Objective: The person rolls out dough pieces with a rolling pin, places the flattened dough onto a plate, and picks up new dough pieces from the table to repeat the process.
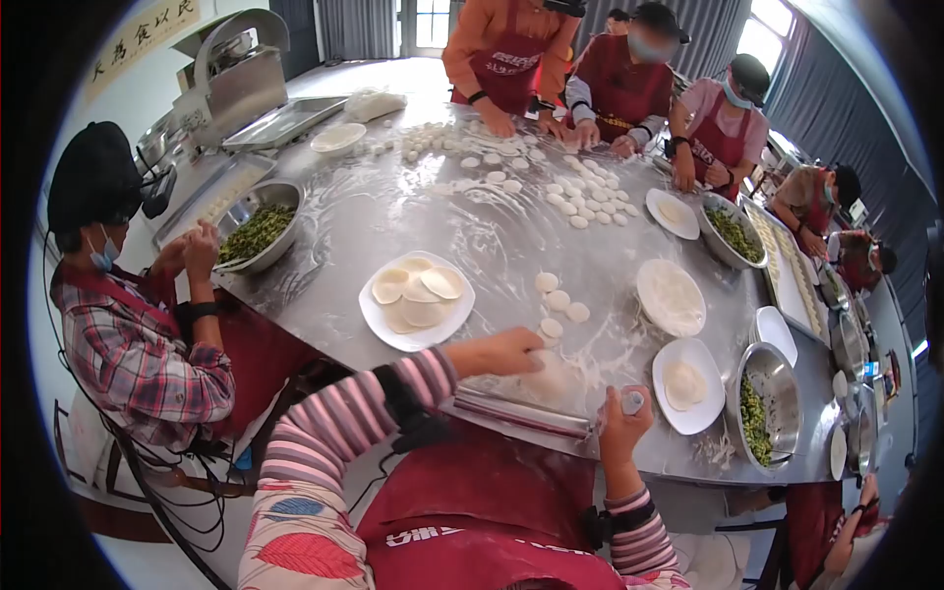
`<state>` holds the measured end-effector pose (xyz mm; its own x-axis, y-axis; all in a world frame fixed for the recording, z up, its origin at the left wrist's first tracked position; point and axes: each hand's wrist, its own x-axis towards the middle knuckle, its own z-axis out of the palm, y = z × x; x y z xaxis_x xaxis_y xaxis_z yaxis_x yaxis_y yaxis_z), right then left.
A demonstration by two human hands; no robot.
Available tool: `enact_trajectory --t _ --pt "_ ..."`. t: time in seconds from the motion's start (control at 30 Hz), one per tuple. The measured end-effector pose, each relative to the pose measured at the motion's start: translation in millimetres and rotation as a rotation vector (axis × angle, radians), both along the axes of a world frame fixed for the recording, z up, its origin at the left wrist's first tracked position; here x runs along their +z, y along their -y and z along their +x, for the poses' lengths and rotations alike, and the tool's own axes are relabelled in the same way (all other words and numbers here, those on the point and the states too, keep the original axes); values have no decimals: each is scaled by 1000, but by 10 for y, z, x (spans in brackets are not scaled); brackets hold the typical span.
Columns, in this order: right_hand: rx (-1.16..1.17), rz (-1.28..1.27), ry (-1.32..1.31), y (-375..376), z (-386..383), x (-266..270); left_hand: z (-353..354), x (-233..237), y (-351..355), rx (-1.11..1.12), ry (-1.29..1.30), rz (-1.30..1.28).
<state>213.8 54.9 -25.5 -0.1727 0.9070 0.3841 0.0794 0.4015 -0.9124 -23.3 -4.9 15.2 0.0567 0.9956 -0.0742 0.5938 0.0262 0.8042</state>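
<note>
My left hand (504,352) reaches over the near edge of the steel table, its fingers closed on the rim of a thin dough wrapper (558,379). The wrapper lies on the floured metal and is hard to tell from it. To its right, my right hand (623,425) is wrapped round what looks like a rolling pin (635,397); only its pale end shows above the fist. Several small dough discs (557,301) lie just beyond my left hand. A white plate of rolled wrappers (417,334) stands to the left, and another plate (673,418) with wrappers to the right.
A floury dish (644,309) sits at mid right. Steel bowls of green filling stand at the left (288,234), right (793,393) and far right (755,248). Many dough pieces (590,194) cover the far side. Co-workers stand around the table, one close at the left.
</note>
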Motion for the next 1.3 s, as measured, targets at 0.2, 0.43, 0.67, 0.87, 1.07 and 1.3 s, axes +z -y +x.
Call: enact_trajectory --t 0.2,0.43,0.67,0.87,1.07,1.3 --pt "-24 -81 -68 20 -1 3 -1293 250 328 215 -322 -139" --pt "-13 6 -40 -34 -50 11 -554 45 -331 242 -357 186" --pt "11 41 -30 43 -12 36 44 -300 -756 305 -362 161" --pt "12 -20 -39 30 17 3 218 -16 -492 251 -80 146" --pt "38 -32 -27 -6 -6 52 399 -280 -241 97 26 33" --pt "33 104 33 -17 -134 421 404 -217 -206 51 -179 23"
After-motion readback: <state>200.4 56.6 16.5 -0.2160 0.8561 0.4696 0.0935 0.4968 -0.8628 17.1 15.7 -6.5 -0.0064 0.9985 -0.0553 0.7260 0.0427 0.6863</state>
